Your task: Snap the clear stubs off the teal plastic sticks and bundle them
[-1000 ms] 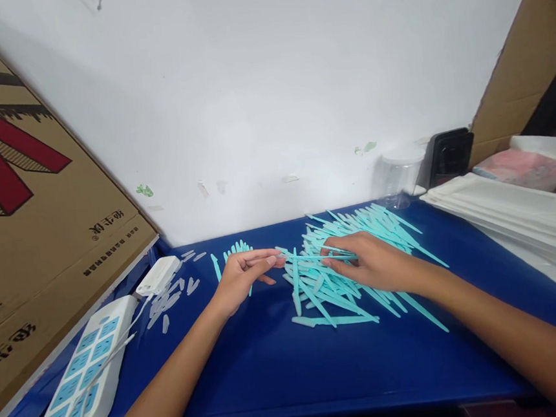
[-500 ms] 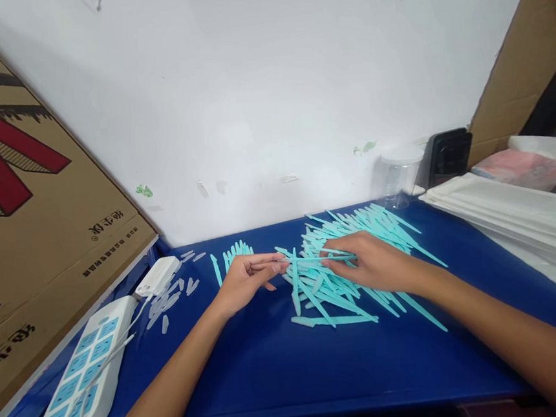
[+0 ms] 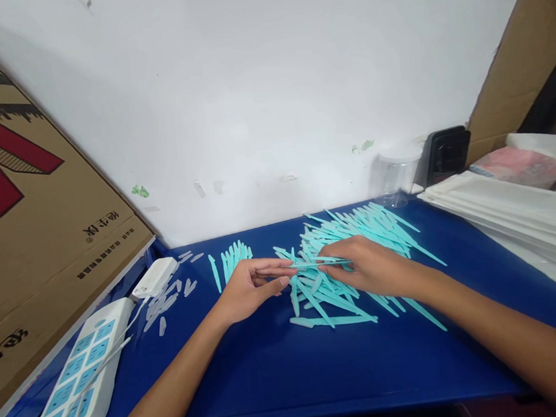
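Observation:
Between my hands a thin teal stick, which looks like an eyebrow razor (image 3: 307, 264), lies nearly level. My right hand (image 3: 363, 262) is closed in a pinch around its right part. The fingertips of my left hand (image 3: 253, 287) are at its left end, with the thumb a little lower and apart from the fingers; the exact grip there is partly hidden. Behind and below the hands spreads a loose pile of teal razors (image 3: 337, 304). Left of it, a smaller group of razors (image 3: 233, 254) lies side by side, partly covered by my left hand.
Several small translucent pieces (image 3: 164, 303) lie on the blue table (image 3: 254, 379) by a white adapter (image 3: 155, 277) and a power strip (image 3: 79, 381) with cables. A printed carton (image 3: 39, 210) stands left. At right are a clear jar (image 3: 396, 175), a black object (image 3: 447, 158) and stacked white sheets (image 3: 497, 215).
The held razor has shifted slightly left and down with my right hand. My left hand has moved a little right, its thumb now lower and farther from the fingers.

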Tool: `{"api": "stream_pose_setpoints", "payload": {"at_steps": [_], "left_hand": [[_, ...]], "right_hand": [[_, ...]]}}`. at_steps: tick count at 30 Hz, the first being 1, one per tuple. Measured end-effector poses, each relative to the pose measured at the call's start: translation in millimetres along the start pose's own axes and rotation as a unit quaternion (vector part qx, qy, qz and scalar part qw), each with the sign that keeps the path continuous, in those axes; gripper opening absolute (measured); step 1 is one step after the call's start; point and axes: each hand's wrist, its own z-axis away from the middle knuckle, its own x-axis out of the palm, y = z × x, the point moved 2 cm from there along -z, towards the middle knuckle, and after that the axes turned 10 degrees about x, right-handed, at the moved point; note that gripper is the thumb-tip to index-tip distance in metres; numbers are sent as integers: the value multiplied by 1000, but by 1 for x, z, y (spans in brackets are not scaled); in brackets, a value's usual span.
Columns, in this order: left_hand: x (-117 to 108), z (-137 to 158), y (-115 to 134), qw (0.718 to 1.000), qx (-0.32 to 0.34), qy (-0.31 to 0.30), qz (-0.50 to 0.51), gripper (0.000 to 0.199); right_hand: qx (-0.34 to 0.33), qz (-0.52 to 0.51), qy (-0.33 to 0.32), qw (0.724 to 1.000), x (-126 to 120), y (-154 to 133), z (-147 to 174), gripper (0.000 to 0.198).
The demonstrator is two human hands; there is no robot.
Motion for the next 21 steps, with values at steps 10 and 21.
{"api": "stream_pose_setpoints", "payload": {"at_steps": [10,21], "left_hand": [[-13,3,16,984,73,149,-68,30],[-2,3,4,988,56,118,-82,32]], "right_hand": [[40,-103,-9,994,2,2,-2,32],[91,-219,-53,970,-5,-7,0,26]]}}
